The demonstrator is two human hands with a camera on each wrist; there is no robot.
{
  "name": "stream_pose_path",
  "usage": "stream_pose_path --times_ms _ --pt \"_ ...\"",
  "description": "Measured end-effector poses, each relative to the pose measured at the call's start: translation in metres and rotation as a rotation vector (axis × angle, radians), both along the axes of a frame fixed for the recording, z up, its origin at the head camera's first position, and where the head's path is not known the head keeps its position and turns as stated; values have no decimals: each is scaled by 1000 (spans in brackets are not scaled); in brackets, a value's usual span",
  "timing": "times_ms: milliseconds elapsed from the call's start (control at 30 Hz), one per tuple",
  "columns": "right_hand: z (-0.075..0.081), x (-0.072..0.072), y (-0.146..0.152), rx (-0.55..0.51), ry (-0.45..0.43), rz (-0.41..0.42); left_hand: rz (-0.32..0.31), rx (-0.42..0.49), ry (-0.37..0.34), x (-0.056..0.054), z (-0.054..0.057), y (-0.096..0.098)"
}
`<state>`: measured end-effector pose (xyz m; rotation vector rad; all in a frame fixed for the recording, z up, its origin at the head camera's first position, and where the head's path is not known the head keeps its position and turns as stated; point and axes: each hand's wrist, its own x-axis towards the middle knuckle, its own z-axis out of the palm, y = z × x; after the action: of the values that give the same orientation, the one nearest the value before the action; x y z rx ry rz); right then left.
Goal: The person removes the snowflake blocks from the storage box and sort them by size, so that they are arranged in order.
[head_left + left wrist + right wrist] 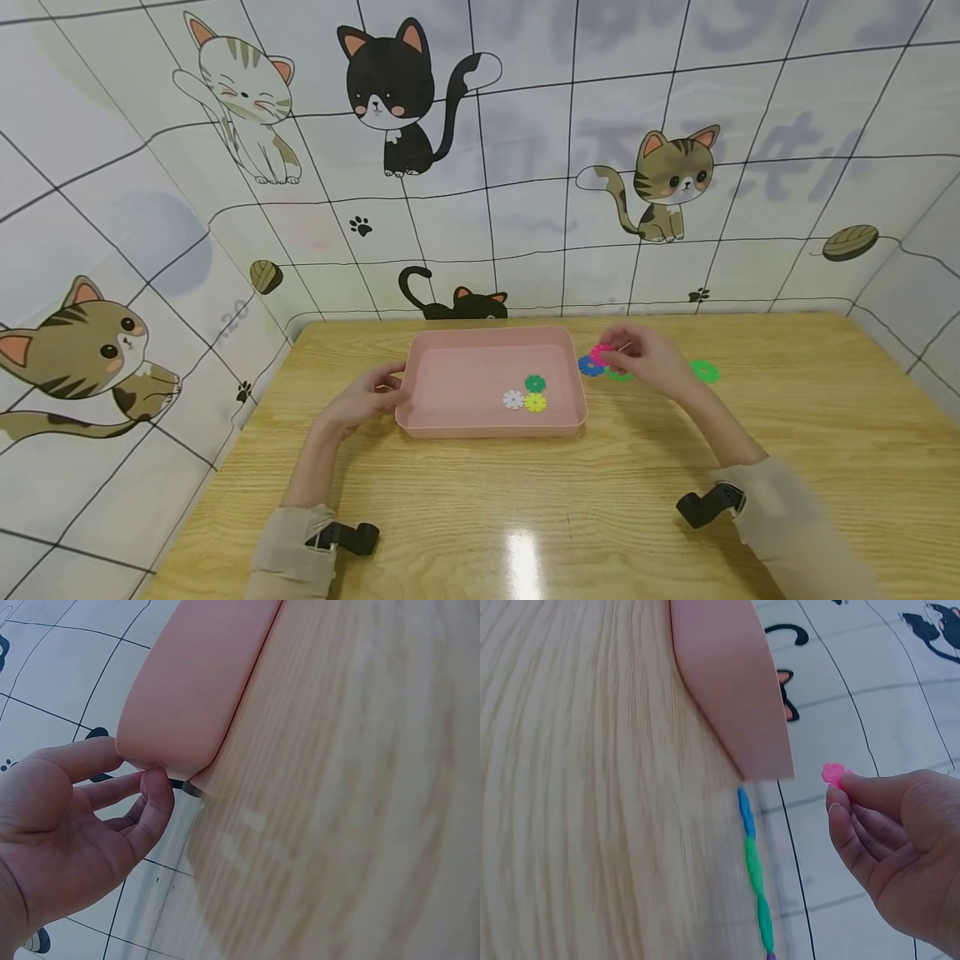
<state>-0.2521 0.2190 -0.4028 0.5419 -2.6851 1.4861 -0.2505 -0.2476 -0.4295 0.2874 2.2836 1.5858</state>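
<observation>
A shallow pink tray (465,367) lies on the table, and my left hand (366,400) holds its left end. In the left wrist view the thumb (86,756) is at the tray's rim while bent fingers touch the outer wall. Inside the tray lie a white flower-shaped disc (513,400), a yellow one (536,403) and a dark green one (535,383). Right of the tray, my right hand (641,358) pinches a pink notched disc (834,774) between thumb and fingers, raised above the table. A blue disc (589,367) and a partly covered green disc (619,376) lie below that hand.
Another bright green disc (704,371) lies farther right. In the right wrist view a purple edge (771,956) shows past the green ones. The wooden table (450,500) meets a cat-patterned sheet (525,225) at the back.
</observation>
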Motion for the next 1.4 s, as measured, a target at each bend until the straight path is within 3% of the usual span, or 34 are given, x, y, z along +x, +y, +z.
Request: stream_pose_path --times_ms 400,733,933,1167,1400 --pt "-10 8 80 72 17 -130 4 -3 3 0 -1 0" --pt "-23 16 133 236 16 -287 10 5 1 -1 -2 0" --pt "-29 17 153 313 -10 -341 10 7 -3 -1 -2 0" --pt "-30 19 164 318 -51 -324 18 4 0 -1 -4 0" --pt "-32 17 167 381 -79 -358 13 -2 10 -1 -4 -1"
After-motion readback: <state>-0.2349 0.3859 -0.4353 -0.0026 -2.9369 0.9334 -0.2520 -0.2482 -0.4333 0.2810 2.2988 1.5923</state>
